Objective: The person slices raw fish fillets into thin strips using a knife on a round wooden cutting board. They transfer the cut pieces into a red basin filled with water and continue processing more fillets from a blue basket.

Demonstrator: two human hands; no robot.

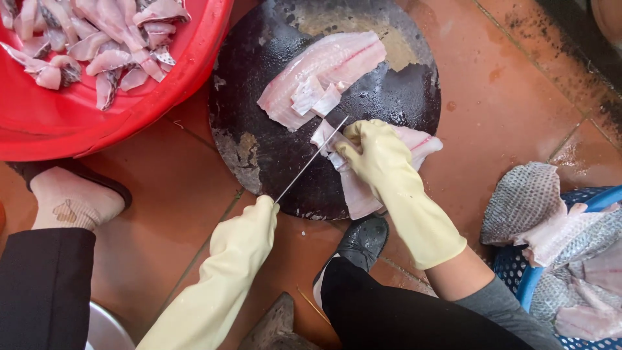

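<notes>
On the board: my left hand (249, 223), in a pale yellow rubber glove, is closed round the handle of a thin steel knife (311, 159).
Right hand (372, 152): fingers pressed flat on the pink fish fillet (414, 144) under the blade.
Done: red plastic basin (97, 123) holds many cut strips; a few cut pieces (314, 96) lie on the round dark chopping board (259, 155).
Left: a whole pale fillet (343, 58) on the board, and skin-on fillets (538, 207) in the blue basket (602, 201).
</notes>
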